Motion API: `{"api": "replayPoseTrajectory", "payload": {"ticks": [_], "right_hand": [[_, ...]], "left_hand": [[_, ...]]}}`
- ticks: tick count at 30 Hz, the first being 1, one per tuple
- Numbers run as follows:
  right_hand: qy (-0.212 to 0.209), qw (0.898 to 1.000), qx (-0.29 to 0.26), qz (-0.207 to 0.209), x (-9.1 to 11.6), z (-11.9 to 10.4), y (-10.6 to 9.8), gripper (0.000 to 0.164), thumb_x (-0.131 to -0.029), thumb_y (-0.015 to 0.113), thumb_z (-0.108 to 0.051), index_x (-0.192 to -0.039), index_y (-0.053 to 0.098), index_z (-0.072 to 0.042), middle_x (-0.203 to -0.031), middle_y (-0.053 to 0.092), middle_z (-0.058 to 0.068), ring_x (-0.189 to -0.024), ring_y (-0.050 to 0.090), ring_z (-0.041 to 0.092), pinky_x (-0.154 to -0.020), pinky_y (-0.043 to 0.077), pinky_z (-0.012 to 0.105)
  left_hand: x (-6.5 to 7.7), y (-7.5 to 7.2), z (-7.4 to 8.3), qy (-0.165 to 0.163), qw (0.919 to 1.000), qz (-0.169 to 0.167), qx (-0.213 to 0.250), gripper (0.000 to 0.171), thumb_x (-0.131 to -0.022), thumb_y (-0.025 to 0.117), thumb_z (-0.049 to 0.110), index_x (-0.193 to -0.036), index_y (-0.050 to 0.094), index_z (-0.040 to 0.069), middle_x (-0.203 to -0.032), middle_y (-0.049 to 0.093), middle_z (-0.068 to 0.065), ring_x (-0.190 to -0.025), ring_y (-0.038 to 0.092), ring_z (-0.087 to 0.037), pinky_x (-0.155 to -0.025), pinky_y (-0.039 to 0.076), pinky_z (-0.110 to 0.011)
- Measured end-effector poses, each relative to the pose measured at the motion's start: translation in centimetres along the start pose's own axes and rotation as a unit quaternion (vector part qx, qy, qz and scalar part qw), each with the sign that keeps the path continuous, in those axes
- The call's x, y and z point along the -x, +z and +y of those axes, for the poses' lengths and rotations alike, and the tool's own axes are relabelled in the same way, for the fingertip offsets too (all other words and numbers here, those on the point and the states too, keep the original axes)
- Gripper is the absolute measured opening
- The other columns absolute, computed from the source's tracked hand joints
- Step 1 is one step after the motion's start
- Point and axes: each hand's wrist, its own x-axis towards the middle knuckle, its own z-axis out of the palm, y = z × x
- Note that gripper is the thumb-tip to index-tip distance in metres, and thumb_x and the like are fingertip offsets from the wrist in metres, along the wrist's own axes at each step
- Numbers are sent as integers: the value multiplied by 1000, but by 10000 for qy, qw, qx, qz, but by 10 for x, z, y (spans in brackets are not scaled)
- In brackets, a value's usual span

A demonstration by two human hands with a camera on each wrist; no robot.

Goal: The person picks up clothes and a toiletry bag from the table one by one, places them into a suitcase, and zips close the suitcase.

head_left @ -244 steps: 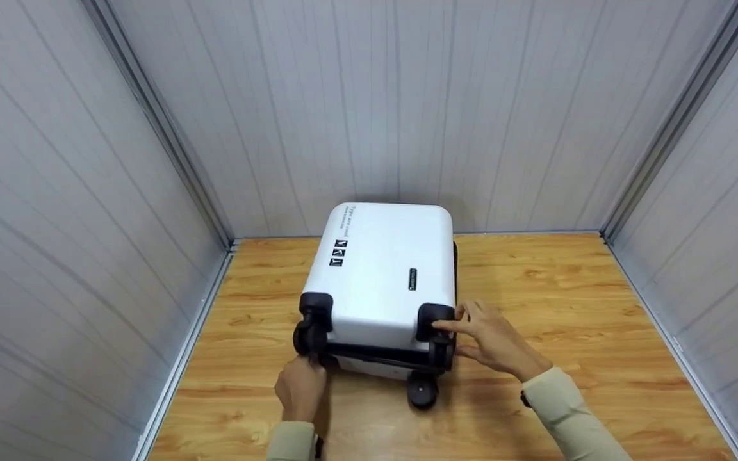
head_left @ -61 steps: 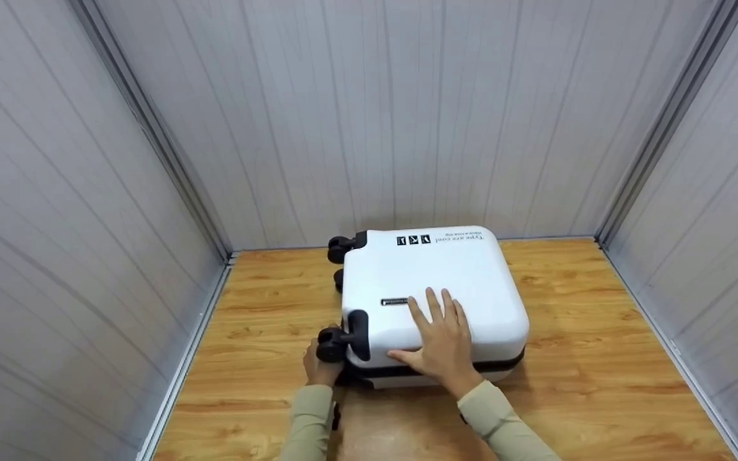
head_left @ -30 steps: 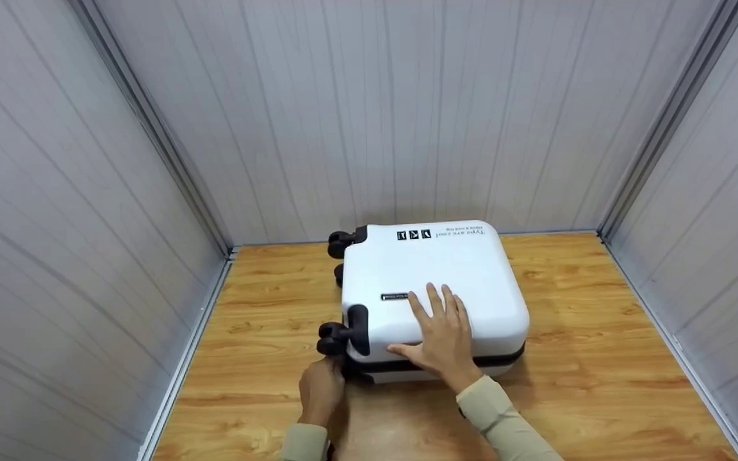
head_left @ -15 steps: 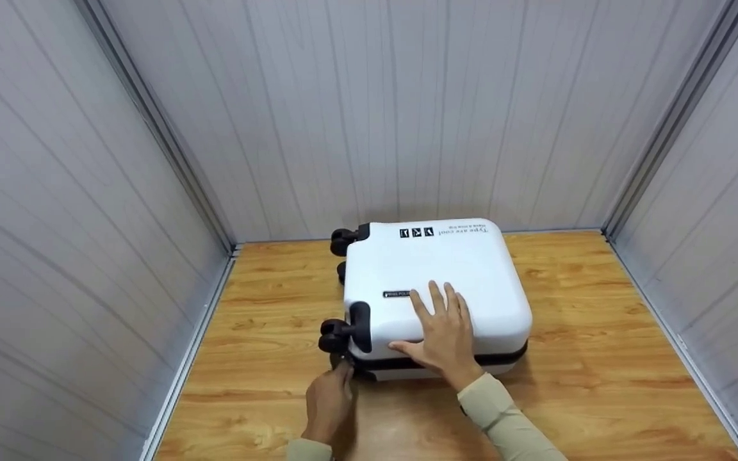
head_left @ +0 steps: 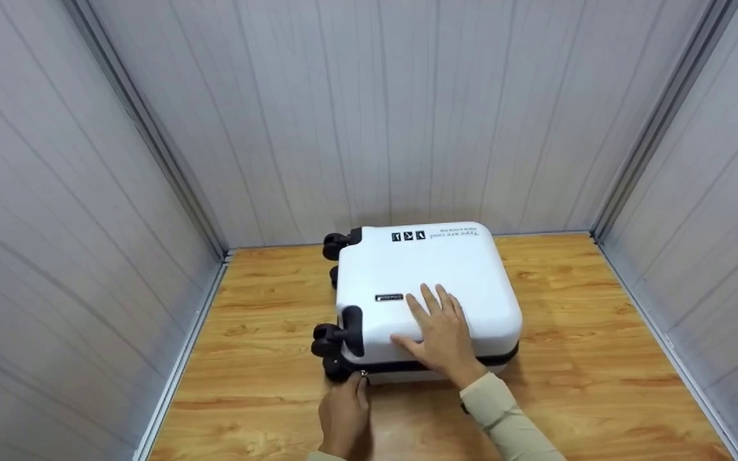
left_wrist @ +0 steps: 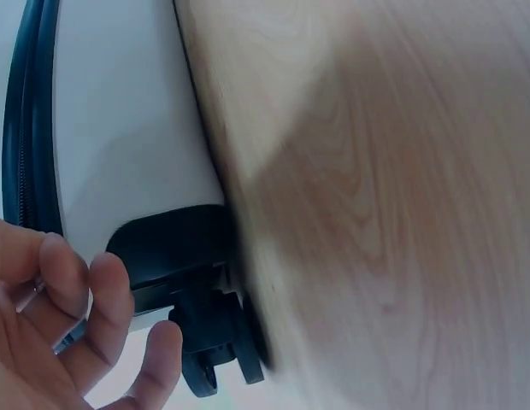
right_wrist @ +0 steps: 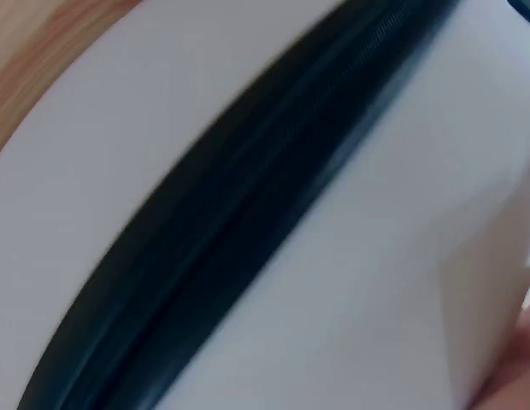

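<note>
A white hard-shell suitcase (head_left: pixel 433 262) lies flat on the floor, its black wheels (head_left: pixel 327 340) pointing left. My left hand (head_left: pixel 344 413) is at the suitcase's near left corner, thumb and forefinger pinching a small metal zipper pull (head_left: pixel 364 372). In the left wrist view the black zipper (left_wrist: pixel 24 162) runs up from those curled fingers, beside a wheel (left_wrist: pixel 209 333) and its corner guard. My right hand (head_left: pixel 444 336) rests spread on the top shell near the front edge. In the right wrist view the zipper band (right_wrist: pixel 239 205) crosses the side, seemingly closed there.
Wood-look floor (head_left: pixel 260 358) surrounds the suitcase. A pale panelled wall (head_left: pixel 369 115) stands close behind it. Side walls (head_left: pixel 61 269) rise at left and right, with metal trim along their bases.
The suitcase has turned from wheels facing me to wheels facing left. My right hand moved onto its top. My left hand went from behind the wheels round the corner to the near side.
</note>
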Motion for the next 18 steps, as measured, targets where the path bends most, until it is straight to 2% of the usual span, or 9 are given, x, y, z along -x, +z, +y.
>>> {"api": "replayPoseTrajectory", "payload": {"ticks": [2,5,8,9,12,14,15,16,18], "right_hand": [[132,9992,-368,-14,-4,17,-8,71,-91,65,-60,-137,64,-6,-143,61,20,-135,55,44,-114,42,58],[693,9948,-735,-157,-10,51,-19,54,-96,66,-39,-134,65,-1,-143,61,20,-136,53,43,-118,38,58],[1595,9783,-1154,-638,-11,89,-27,54,-100,59,-34,-145,56,-4,-157,48,17,-146,42,42,-121,31,60],[1914,9666,-1484,-843,-9,102,-29,56,-102,56,-34,-150,50,-5,-161,42,17,-150,36,42,-123,27,61],[2797,9105,-2776,-1255,0,135,-34,64,-106,47,-42,-160,33,-11,-168,28,18,-154,27,43,-124,23,62],[3114,8703,-3576,-1334,9,154,-34,67,-107,43,-45,-162,25,-11,-168,25,20,-154,25,43,-125,23,60],[3163,8539,-3919,-1311,12,162,-32,66,-108,41,-44,-162,24,-9,-168,25,21,-154,25,43,-125,23,60],[3183,8416,-4171,-1285,15,168,-30,64,-109,39,-43,-162,24,-8,-167,26,22,-154,26,42,-125,24,59],[3097,8292,-4500,-1182,21,178,-23,61,-111,36,-39,-160,25,-4,-166,28,22,-155,26,40,-126,24,57]], "left_hand": [[-1,1,2,-112,9999,2,54,22,-95,70,24,-75,60,22,-63,67,-5,-54,65,-32,-46,42,-42],[-2,1,4,-242,9996,-63,95,26,-95,69,24,-72,57,23,-61,65,-4,-53,64,-30,-46,42,-42],[-1,0,7,-290,9995,-87,92,27,-95,69,24,-72,56,23,-61,65,-3,-53,64,-31,-47,43,-43],[-1,0,8,-302,9995,-63,91,27,-95,69,23,-72,56,23,-61,65,-4,-53,64,-31,-47,43,-43],[0,0,8,-284,9996,24,72,26,-94,70,23,-71,57,22,-61,66,-5,-53,64,-33,-47,44,-45],[0,0,8,-283,9996,44,49,26,-94,70,23,-71,57,21,-62,67,-6,-53,64,-33,-47,44,-45],[-1,0,7,-292,9996,34,33,27,-94,70,23,-71,57,21,-63,68,-5,-53,64,-33,-47,44,-45],[-1,-1,7,-310,9995,-3,25,27,-95,69,23,-71,57,21,-62,67,-5,-52,64,-32,-46,44,-44],[-3,-2,6,-391,9992,-95,-7,27,-95,69,24,-71,57,22,-62,66,-3,-52,63,-29,-46,43,-43]]}}
